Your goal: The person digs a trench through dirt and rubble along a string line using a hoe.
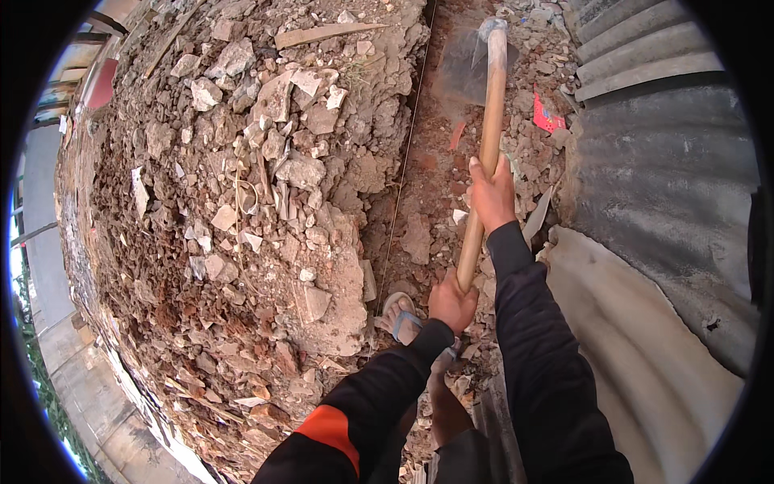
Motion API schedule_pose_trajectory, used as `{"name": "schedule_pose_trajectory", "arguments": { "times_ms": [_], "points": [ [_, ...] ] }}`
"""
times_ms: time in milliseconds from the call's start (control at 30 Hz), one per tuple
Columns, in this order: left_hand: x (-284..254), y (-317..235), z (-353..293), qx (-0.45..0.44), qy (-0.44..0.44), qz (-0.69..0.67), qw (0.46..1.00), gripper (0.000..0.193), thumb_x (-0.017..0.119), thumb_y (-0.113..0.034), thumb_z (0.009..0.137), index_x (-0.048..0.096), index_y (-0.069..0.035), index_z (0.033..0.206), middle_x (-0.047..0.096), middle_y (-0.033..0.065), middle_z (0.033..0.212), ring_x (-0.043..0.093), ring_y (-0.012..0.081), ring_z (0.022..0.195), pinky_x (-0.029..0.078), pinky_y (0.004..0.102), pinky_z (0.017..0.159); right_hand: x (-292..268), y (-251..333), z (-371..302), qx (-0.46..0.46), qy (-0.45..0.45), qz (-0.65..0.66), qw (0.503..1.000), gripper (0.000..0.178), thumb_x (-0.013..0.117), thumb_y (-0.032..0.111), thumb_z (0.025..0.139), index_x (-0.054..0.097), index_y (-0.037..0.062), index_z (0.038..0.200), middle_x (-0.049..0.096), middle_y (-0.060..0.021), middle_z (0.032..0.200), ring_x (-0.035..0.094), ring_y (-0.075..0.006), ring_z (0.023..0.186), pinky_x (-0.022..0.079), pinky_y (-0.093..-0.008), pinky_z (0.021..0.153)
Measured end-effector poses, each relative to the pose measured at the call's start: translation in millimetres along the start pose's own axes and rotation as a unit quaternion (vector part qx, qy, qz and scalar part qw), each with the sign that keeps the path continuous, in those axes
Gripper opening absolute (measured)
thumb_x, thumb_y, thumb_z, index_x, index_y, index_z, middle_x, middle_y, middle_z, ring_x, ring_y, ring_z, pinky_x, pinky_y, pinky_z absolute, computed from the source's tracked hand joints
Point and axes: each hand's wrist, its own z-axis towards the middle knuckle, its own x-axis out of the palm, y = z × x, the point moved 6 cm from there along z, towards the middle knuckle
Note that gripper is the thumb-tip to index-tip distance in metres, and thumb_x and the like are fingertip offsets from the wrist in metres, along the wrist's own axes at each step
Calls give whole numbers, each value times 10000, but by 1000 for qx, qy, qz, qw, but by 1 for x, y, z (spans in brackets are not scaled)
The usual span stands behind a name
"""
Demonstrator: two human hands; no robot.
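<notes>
Along the trench (419, 189), left hand (453, 303) and right hand (493, 194) clench the hoe (492, 113), apparently for scraping; next calls for a steady pull

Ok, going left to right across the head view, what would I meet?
Rubble heap → sandaled foot → left hand → right hand → red scrap → dark corrugated sheet.

Smooth wooden handle (493, 105); dull metal blade (461, 71); rough, matt rubble (226, 218); metal-looking corrugated sheet (661, 145); matt cloth sleeve (544, 347).
</notes>
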Motion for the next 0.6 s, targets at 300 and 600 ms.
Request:
{"name": "schedule_pose_trajectory", "arguments": {
  "times_ms": [300, 600],
  "points": [
    [-22, -54, 243, 101, -46, 32, 993, 449, 669, -183, 780, 600, 26, 1172, 685, 302, 993, 667, 448, 1004, 515, 502, 897, 48, -19, 203, -142, 4, -139, 980, 822, 646, 190, 927, 161, 29, 1571, 587, -219, 1309, 700, -297, 914, 581, -400, 704],
    [-21, -22, 103, -5, 51, 10, 999, 405, 675, -177, 780, 612, 83, 1084, 681, 313, 931, 683, 446, 919, 542, 480, 828, 33, -6, 96, 58, 53, 9, 997, 820, 635, 86, 913, 126, 119, 1555, 572, -154, 1049, 605, -212, 628, 544, -367, 492]
  ]
}}
